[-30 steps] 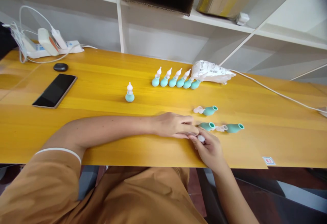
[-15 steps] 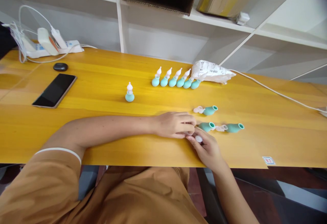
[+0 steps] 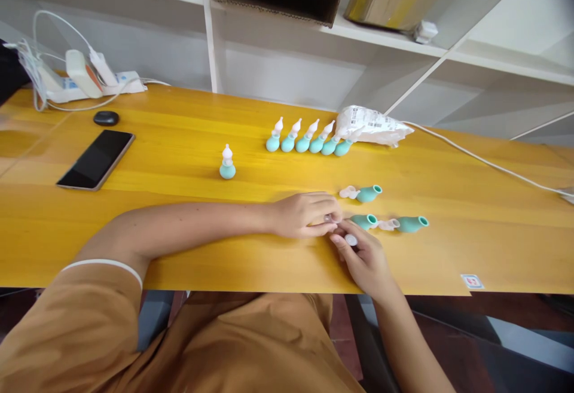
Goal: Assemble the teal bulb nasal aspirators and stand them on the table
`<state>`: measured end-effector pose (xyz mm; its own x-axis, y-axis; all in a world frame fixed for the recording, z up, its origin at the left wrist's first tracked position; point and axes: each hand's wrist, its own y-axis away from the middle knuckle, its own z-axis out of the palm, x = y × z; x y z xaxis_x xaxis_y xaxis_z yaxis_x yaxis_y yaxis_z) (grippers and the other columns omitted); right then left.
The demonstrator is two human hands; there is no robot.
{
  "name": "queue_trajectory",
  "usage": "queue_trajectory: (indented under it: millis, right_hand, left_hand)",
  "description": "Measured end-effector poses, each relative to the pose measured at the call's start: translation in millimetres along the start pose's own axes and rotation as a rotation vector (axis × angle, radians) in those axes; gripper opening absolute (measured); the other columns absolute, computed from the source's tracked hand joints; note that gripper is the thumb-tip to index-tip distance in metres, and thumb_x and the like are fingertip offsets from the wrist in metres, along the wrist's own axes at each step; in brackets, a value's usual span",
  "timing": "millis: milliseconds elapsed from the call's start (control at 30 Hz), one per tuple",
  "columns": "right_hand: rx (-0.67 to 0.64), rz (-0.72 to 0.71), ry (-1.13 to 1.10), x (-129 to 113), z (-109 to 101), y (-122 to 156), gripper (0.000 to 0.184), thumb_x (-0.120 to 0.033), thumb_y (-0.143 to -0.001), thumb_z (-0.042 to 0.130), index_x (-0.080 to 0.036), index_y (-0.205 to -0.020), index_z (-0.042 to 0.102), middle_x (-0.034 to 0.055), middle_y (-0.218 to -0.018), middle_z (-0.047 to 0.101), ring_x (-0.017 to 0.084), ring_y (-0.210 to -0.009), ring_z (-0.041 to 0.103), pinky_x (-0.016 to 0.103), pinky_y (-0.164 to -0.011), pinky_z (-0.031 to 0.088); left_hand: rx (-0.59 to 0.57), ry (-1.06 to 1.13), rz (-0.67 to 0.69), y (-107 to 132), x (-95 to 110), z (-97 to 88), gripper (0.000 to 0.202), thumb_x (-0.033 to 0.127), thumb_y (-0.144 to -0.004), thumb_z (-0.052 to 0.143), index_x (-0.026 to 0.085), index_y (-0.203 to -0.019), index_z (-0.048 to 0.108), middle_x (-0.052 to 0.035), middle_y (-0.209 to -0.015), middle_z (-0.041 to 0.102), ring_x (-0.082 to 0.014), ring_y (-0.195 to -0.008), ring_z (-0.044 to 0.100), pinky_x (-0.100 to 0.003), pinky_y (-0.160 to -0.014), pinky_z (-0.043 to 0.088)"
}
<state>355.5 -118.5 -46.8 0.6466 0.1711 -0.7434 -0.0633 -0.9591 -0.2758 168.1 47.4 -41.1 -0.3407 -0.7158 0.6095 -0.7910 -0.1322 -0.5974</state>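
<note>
My left hand (image 3: 307,215) is closed, with a small clear plastic piece (image 3: 330,219) pinched at its fingertips. Close beside it, my right hand (image 3: 365,259) curls around a whitish translucent nozzle piece (image 3: 351,240), whose round end faces up. The fingertips of both hands nearly meet and hide most of both pieces. Just past my right fingers lies a teal rubber bulb (image 3: 364,221) with its mouth open. To its right are a clear nozzle part (image 3: 388,224) and another teal bulb (image 3: 413,224). Farther back, a third bulb (image 3: 369,194) lies by a clear nozzle part (image 3: 348,192).
Several assembled bulb nasal aspirators (image 3: 304,143) stand in a row before a white plastic package (image 3: 372,126). One more aspirator (image 3: 227,168) stands apart. At left are a phone (image 3: 96,160), a black case (image 3: 106,118) and a power strip (image 3: 119,85). A white cable (image 3: 484,157) crosses at right.
My left hand has shifted slightly up and back, showing more of the clear piece at its fingertips. The piece in my right hand has tilted a little. The other things stay in place.
</note>
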Motion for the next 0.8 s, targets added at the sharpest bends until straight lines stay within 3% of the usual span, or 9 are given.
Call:
queue_trajectory:
  millis: [67, 167, 400, 500, 600, 800]
  right_hand:
    - [0.037, 0.069, -0.027, 4.2, 0.3, 1.8, 0.028, -0.051, -0.112, 0.063, -0.025, -0.119, 0.073, 0.0027, -0.084, 0.067, 0.022, -0.076, 0.063, 0.034, -0.069, 0.05]
    - [0.044, 0.147, -0.079, 9.9, 0.3, 4.4, 0.032, -0.054, -0.112, 0.062, -0.025, -0.099, 0.066, -0.0004, -0.076, 0.06, 0.019, -0.067, 0.054, 0.033, -0.063, 0.044]
    - [0.02, 0.098, -0.165, 8.1, 0.8, 6.3, 0.043, -0.055, -0.109, 0.067, -0.026, -0.085, 0.047, -0.0033, -0.076, 0.044, 0.016, -0.066, 0.039, 0.032, -0.062, 0.035]
    - [-0.019, 0.093, -0.352, 5.0, 1.8, 8.8, 0.045, -0.065, -0.108, 0.062, -0.027, -0.089, 0.047, -0.0027, -0.082, 0.04, 0.016, -0.066, 0.034, 0.031, -0.056, 0.03]
    - [-0.014, 0.136, -0.563, 1.4, 3.0, 8.9, 0.05, -0.075, -0.106, 0.048, -0.028, -0.09, 0.047, -0.003, -0.082, 0.036, 0.015, -0.059, 0.025, 0.031, -0.047, 0.017]
    - [0.041, 0.208, -0.594, 3.7, 4.5, 2.7, 0.04, -0.055, -0.107, 0.046, -0.026, -0.08, 0.046, -0.0036, -0.073, 0.035, 0.013, -0.052, 0.02, 0.032, -0.046, 0.014]
  left_hand:
    - [0.018, 0.004, -0.073, 0.9, -0.1, 0.7, 0.012, 0.029, -0.11, 0.061, 0.019, -0.11, 0.067, -0.012, -0.108, 0.075, -0.0225, -0.1, 0.071, -0.034, -0.096, 0.055]
    - [-0.06, 0.01, -0.161, 1.6, 1.7, 1.1, 0.016, 0.033, -0.111, 0.06, 0.018, -0.113, 0.066, -0.0098, -0.107, 0.075, -0.0196, -0.092, 0.07, -0.03, -0.087, 0.054]
    - [-0.194, 0.009, -0.308, 1.0, 5.9, 0.5, 0.026, 0.034, -0.111, 0.065, 0.022, -0.135, 0.063, -0.0072, -0.116, 0.08, -0.0195, -0.098, 0.076, -0.029, -0.087, 0.054]
    - [-0.211, -0.019, -0.303, 0.2, 4.8, 0.2, 0.026, 0.033, -0.111, 0.065, 0.022, -0.135, 0.063, -0.006, -0.113, 0.081, -0.0189, -0.098, 0.077, -0.028, -0.087, 0.054]
    - [-0.192, -0.035, -0.293, 0.1, 1.8, 1.4, 0.026, 0.031, -0.111, 0.065, 0.021, -0.135, 0.065, -0.0064, -0.114, 0.081, -0.0187, -0.098, 0.077, -0.027, -0.087, 0.054]
    - [-0.148, -0.001, -0.298, 1.3, -3.7, 3.5, 0.031, 0.034, -0.108, 0.072, 0.024, -0.137, 0.066, -0.0026, -0.106, 0.083, -0.0184, -0.089, 0.077, -0.028, -0.085, 0.053]
